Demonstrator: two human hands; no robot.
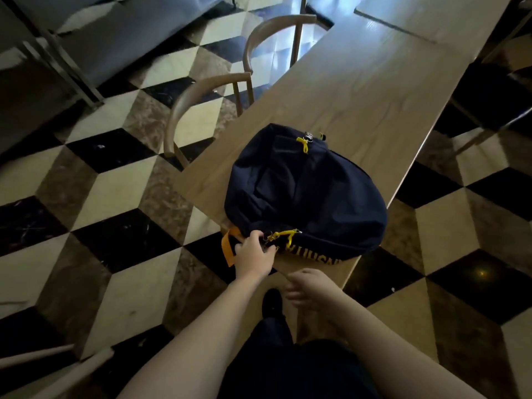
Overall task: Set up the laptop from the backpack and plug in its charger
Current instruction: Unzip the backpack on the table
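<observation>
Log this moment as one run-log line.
stage: opening backpack | left hand: grip at near zipper end | right hand: free, off bag | laptop: not visible | table: bag lying flat

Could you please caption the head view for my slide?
Left hand grips the navy backpack on the wooden table.

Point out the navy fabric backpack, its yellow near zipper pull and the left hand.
Navy fabric backpack (305, 191), head view: middle of its top panel.
Yellow near zipper pull (283, 234), head view: along the cord.
Left hand (254, 254), head view: back of hand at the backpack's near edge.
</observation>
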